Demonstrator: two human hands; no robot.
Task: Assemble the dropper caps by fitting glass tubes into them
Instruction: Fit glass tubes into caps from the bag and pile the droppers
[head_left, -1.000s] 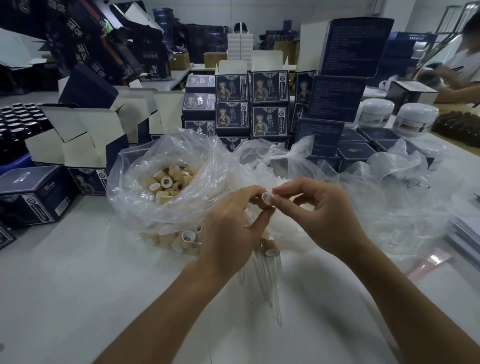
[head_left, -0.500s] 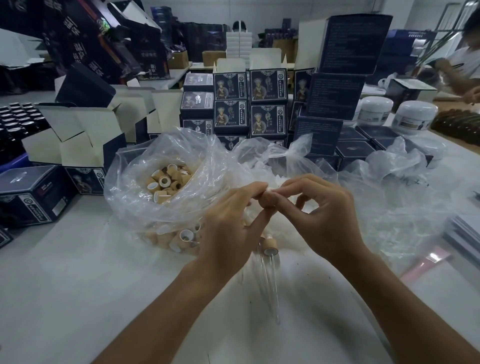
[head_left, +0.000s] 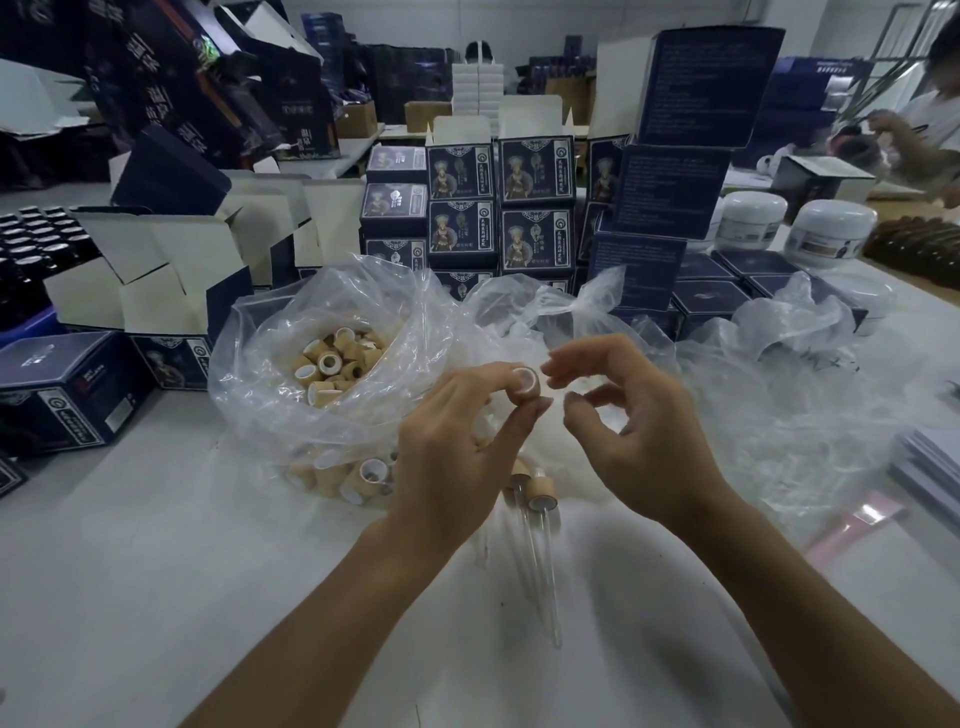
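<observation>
Left hand (head_left: 447, 441) pinches a single dropper cap (head_left: 524, 383) between thumb and fingertips above the white table (head_left: 156, 597), its other fingers curled; the cap is a short tan, wood-look cylinder whose white-lined open end faces up toward the camera. To the far left, open dark-blue cartons (head_left: 150, 296) with pale flaps stand behind a closed blue box (head_left: 67, 389). Just left of the hand, a clear plastic bag (head_left: 322, 353) gapes open, heaped with loose caps (head_left: 332, 364) of the same tan colour, more of them pressed against its near wall. Directly below the held cap, near the wrists, finished droppers (head_left: 540, 525) lie on the table, tan collars toward the bag and clear glass tubes pointing at the viewer. Right hand (head_left: 639, 441) hangs just beside the cap without touching it, fingers loosely curled, thumb and forefinger apart; whether they carry a glass tube cannot be told. Behind both hands, stacked printed blue boxes (head_left: 498, 208) form a wall. Crumpled clear plastic (head_left: 779, 374) spreads to the right, white lidded jars (head_left: 826, 228) sit at far right, and another person's arm (head_left: 904, 140) shows at the frame's edge.
</observation>
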